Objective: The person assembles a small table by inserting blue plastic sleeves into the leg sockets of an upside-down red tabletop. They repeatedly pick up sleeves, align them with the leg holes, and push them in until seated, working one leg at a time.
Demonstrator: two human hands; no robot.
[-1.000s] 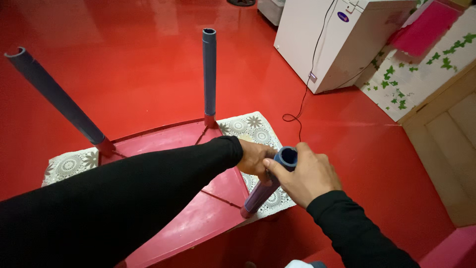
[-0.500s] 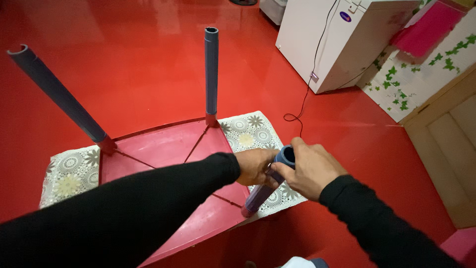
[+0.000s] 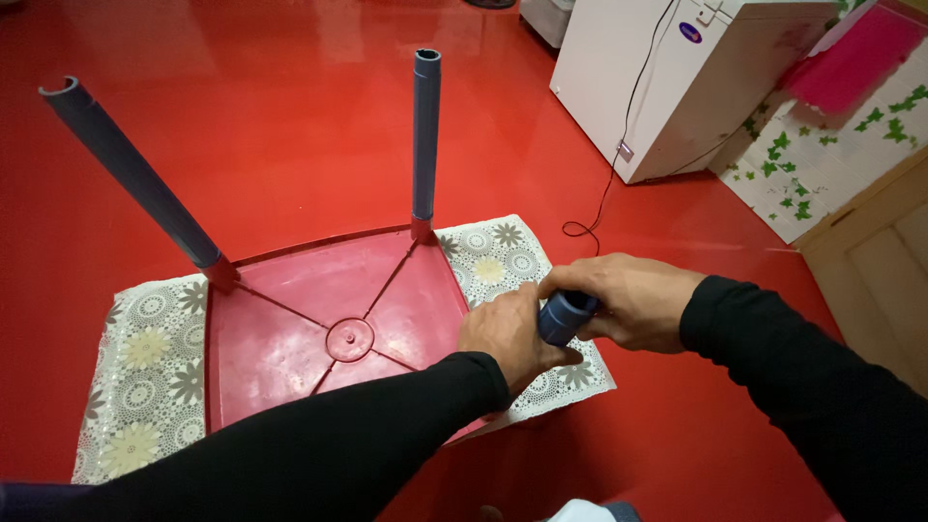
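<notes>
Leg (image 3: pixel 565 317), the blue tube both my hands are on, stands at the near right corner of the upturned red table (image 3: pixel 290 338), and I see it almost end-on: its open top faces me, its long axis runs down and away to the corner under my left palm. My left hand (image 3: pixel 507 333) sits on the table side of the leg, fingers curled against its lower part; whether they close fully round it I cannot tell, since the palm hides them. My right hand (image 3: pixel 633 300) comes in from the right, thumb and fingers clamped round the top end. Both hands touch the leg, so neither is nearer; the right has the free end, the left the base.

2 more legs are fitted already: 1 (image 3: pixel 425 135) upright at the far right corner, 1 (image 3: pixel 130 174) leaning out from the far left corner. The table lies on a floral cloth (image 3: pixel 145 387) on the red floor (image 3: pixel 290 116). A white appliance (image 3: pixel 667 87) with a black cord (image 3: pixel 609 193) stands off to the right.

Against 0.5 s ago, the leg shows less of its length, so it is more upright, and my right hand has closed further over the top.
</notes>
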